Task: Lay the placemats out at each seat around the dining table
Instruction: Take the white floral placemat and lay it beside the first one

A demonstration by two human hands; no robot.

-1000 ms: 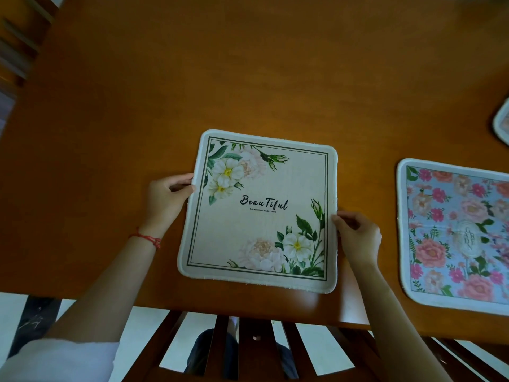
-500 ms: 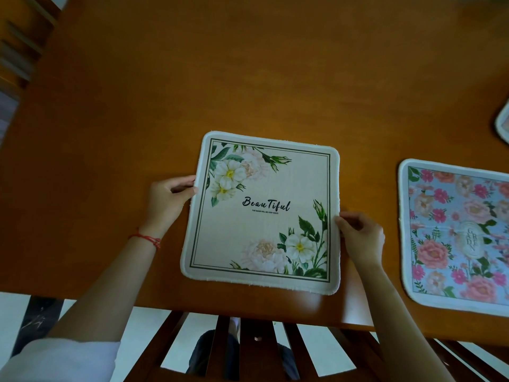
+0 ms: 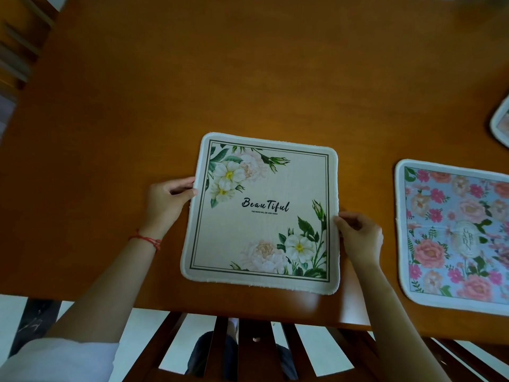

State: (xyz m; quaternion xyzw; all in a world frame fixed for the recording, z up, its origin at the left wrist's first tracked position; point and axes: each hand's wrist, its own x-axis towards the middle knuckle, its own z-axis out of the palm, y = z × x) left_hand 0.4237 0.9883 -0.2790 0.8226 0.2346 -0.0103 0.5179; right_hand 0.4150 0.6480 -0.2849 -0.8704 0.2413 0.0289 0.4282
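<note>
Our left hand [image 3: 165, 201] pinches the left edge of the cream floral placemat [image 3: 261, 213], and our right hand [image 3: 359, 238] grips its right edge. The mat lies flat on the wooden surface [image 3: 248, 78] near the front edge, above a slatted chair back [image 3: 248, 348]. To the right, well apart, lies a blue floral placemat [image 3: 454, 235]; a 3rd mat's corner [image 3: 501, 122] shows beyond it.

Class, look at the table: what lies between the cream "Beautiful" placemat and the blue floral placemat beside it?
In the head view, the right hand gripping the cream placemat edge, then bare table wood up to the blue floral placemat.
</note>
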